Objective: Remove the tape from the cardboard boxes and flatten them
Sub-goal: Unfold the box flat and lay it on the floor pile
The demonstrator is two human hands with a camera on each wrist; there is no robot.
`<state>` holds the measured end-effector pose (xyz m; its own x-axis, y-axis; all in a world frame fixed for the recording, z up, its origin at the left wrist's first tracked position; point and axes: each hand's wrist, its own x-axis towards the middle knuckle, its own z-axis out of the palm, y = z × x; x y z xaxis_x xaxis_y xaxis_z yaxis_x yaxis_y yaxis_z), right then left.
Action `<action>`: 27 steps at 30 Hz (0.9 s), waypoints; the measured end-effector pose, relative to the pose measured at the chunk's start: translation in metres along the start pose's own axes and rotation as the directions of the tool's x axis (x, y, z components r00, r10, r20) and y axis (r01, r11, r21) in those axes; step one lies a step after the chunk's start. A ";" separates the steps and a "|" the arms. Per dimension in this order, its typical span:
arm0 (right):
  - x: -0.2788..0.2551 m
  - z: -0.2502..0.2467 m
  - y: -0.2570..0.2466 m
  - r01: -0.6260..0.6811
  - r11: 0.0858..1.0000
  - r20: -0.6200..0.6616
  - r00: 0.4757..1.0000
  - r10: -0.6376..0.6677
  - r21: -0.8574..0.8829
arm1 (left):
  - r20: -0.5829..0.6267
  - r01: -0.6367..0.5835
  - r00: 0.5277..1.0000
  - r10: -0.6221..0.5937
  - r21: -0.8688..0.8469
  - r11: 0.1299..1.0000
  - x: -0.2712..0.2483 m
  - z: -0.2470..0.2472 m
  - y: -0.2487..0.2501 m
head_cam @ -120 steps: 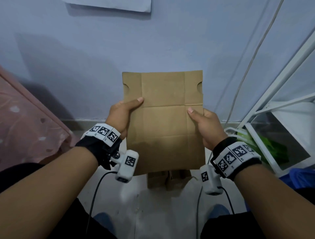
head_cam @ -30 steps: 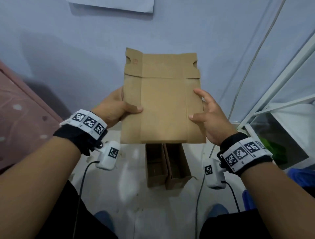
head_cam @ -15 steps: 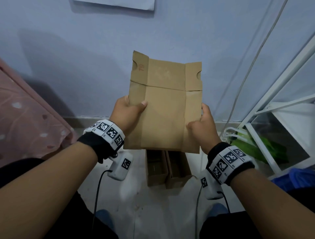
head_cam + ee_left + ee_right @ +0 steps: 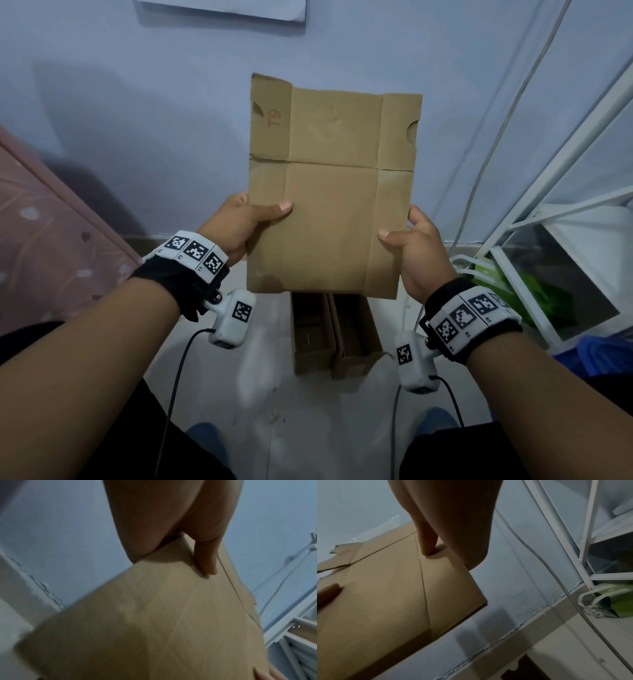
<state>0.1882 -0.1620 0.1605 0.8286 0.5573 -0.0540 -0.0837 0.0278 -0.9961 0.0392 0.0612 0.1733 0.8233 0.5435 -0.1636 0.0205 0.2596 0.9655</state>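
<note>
A flattened brown cardboard box (image 4: pixel 330 192) stands upright in front of me, its flaps spread at the top. My left hand (image 4: pixel 245 222) grips its left edge, thumb across the front. My right hand (image 4: pixel 416 246) grips the right edge, thumb on the front, fingers behind. In the left wrist view the cardboard (image 4: pixel 154 622) fills the frame under my thumb. In the right wrist view the same sheet (image 4: pixel 393 595) shows a torn far edge with a strip of clear tape (image 4: pixel 385 524). Two open cardboard boxes (image 4: pixel 334 334) sit side by side on the floor below.
A blue wall is close behind the cardboard. A white metal rack (image 4: pixel 565 219) with a green bag (image 4: pixel 534 291) stands at the right, and a cable (image 4: pixel 503 130) hangs down the wall. Pink fabric (image 4: pixel 44 240) lies at the left. The floor (image 4: pixel 260 394) is pale.
The sheet has turned a little and risen in view since half a second ago. My right hand has shifted its grip on the right edge; my left hand keeps its hold.
</note>
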 end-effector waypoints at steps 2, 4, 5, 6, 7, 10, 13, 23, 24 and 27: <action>-0.001 0.000 0.002 -0.019 1.000 0.026 0.999 0.019 -0.017 | 0.022 0.017 1.000 -0.017 0.030 0.999 0.001 -0.003 -0.003; -0.001 -0.001 0.004 -0.054 0.999 0.088 0.995 0.053 0.002 | 0.040 0.018 0.999 -0.019 0.025 1.000 0.000 -0.006 -0.005; 0.000 -0.002 0.005 -0.076 0.997 0.119 0.990 0.075 0.008 | 0.041 0.011 0.999 -0.011 0.020 1.000 0.000 -0.007 -0.005; 0.001 -0.003 0.005 -0.099 0.995 0.134 0.986 0.097 0.005 | 0.035 0.005 0.999 -0.005 0.021 1.000 0.000 -0.007 -0.005; 0.002 -0.003 0.007 -0.120 0.993 0.130 0.984 0.119 -0.006 | 0.024 0.005 1.000 -0.006 0.030 1.000 0.001 -0.007 -0.007; 0.004 -0.001 0.020 -0.164 0.985 0.082 0.982 0.168 -0.056 | -0.022 0.045 0.999 -0.043 0.067 0.997 0.003 -0.007 -0.019; 0.005 0.006 0.036 -0.201 0.971 0.055 0.976 0.209 -0.127 | -0.099 0.081 0.992 -0.072 0.094 0.992 0.004 -0.011 -0.035; 0.019 0.081 0.076 -0.270 0.894 0.146 0.929 0.339 -0.359 | -0.382 0.234 0.916 -0.125 0.254 0.938 0.023 -0.111 -0.052; 0.023 0.092 0.078 -0.280 0.894 0.162 0.922 0.352 -0.350 | -0.410 0.245 0.903 -0.129 0.245 0.938 0.026 -0.129 -0.055; 0.022 0.115 0.082 -0.297 0.882 0.228 0.890 0.394 -0.365 | -0.451 0.310 0.875 -0.176 0.243 0.919 0.023 -0.161 -0.075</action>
<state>0.1356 -0.0522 0.0860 0.5788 0.6959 -0.4251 -0.1182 -0.4442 -0.8881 -0.0348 0.1833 0.0649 0.4614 0.7895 -0.4046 0.4119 0.2133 0.8859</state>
